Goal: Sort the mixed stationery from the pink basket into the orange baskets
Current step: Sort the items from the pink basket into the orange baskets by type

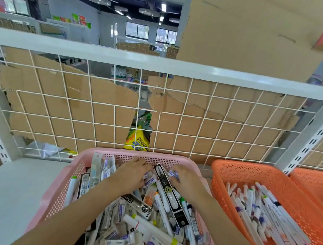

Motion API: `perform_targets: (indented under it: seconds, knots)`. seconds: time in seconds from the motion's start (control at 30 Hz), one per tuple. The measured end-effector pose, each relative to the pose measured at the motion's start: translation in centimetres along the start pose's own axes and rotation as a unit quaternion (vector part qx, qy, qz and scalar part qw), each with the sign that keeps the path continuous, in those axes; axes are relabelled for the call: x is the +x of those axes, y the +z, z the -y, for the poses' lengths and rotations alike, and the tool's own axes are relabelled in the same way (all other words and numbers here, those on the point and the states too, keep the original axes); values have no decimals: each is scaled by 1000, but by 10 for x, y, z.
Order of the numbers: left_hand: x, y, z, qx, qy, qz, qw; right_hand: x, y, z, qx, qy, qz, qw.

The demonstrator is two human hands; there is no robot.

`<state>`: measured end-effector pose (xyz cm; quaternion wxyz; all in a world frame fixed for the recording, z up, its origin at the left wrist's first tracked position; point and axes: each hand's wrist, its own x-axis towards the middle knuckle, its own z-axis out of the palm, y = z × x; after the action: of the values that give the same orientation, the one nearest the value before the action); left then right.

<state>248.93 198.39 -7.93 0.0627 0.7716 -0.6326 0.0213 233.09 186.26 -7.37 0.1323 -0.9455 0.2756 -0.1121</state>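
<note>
White shelf board (17, 190) is seen under everything. A wire grid (102, 105) is fixed just behind the pink basket (155, 158), with torn cardboard (66, 93) behind the wires. A yellow bag (136, 141) can be seen through a gap in the cardboard, right behind the pink basket.

The pink basket is packed with a mixed pile: pens, markers and little packs. A long black box (165, 186) is laid on top of the pile, near the back of the pink basket. An orange basket (246, 173) is set just to the right of the pink basket, and white markers (263, 214) are already piled in it. A second orange basket (312, 180) is seen further right.

Both hands are put into the back of the pink basket, one on each side of the black box. The left hand (131, 173) is pressed down on the pile with bent fingers; if anything is gripped, it cannot be told. The right hand (184, 180) is curled round a small pack (173, 173) in purple and white.

The picking step seems to be in hand, with much sorting left. Next, the small pack would need to be lifted out of the pile and carried right to the orange basket where its kind is kept.
</note>
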Motion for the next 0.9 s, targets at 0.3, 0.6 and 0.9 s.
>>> perform_targets:
  seconds: [0.3,0.6,0.9]
  knots:
    - [2,-4,-2,35,-50,14,998,-2,0,0,9,-6,1,1000]
    - [-1,-3,7,-81,-68,-1,994,-5,-5,3,8,-6,-10,1000]
    - [-7,-20,5,-104,-50,-75,990,-16,-29,1,24,0,-80,996]
